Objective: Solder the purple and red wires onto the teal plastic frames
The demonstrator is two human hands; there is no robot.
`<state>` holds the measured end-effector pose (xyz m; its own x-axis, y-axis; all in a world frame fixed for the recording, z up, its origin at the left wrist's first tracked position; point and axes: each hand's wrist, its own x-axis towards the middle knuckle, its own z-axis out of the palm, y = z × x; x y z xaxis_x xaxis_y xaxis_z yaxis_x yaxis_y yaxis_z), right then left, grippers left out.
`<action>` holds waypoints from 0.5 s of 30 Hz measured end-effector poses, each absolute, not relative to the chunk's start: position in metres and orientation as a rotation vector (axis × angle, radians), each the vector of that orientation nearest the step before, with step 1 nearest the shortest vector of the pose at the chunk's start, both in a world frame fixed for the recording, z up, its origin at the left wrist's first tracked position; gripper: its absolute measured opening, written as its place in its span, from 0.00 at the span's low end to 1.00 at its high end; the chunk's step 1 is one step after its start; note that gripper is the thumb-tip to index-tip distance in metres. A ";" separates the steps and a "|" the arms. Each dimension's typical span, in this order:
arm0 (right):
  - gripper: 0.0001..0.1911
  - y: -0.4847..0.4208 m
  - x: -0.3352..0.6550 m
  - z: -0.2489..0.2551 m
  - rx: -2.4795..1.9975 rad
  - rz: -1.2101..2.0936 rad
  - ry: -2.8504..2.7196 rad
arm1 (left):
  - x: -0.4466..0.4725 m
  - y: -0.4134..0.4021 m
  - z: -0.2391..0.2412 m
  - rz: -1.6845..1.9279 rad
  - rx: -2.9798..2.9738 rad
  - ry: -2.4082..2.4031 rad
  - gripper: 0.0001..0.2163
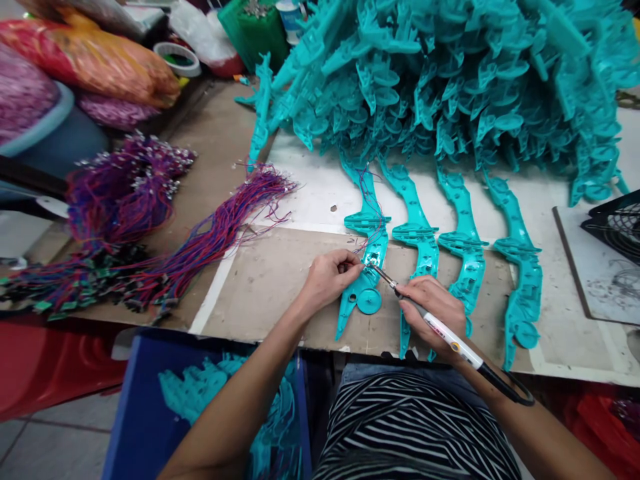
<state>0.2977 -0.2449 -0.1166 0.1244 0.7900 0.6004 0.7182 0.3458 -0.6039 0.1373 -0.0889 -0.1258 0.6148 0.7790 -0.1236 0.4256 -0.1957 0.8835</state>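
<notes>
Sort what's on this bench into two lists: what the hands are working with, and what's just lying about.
In hand: left hand, fingertips on the teal part; right hand gripping the soldering iron, tip on that part; the red-blue wires running off it.
Lying about: three teal parts alongside; teal pile behind; wire bundles at left; blue bin below; fan grille at right.

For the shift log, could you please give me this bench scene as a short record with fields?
Left hand: fingers pinched at the thin wires on the leftmost teal part
Right hand: grips soldering iron, tip at the same spot
Row: four teal parts side by side on cardboard
Behind: pile of teal parts
Left: red-and-blue wire bundles
Below: blue bin holding teal parts
</notes>
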 end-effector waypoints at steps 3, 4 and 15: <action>0.11 -0.245 0.298 -0.117 -1.388 0.080 -1.603 | 0.138 -0.089 -0.126 0.438 1.824 0.968 0.06; 0.11 -0.245 0.297 -0.117 -1.389 0.075 -1.600 | 0.138 -0.089 -0.126 0.439 1.824 0.967 0.06; 0.12 -0.246 0.298 -0.117 -1.436 0.084 -1.572 | 0.137 -0.089 -0.127 0.448 1.852 0.975 0.07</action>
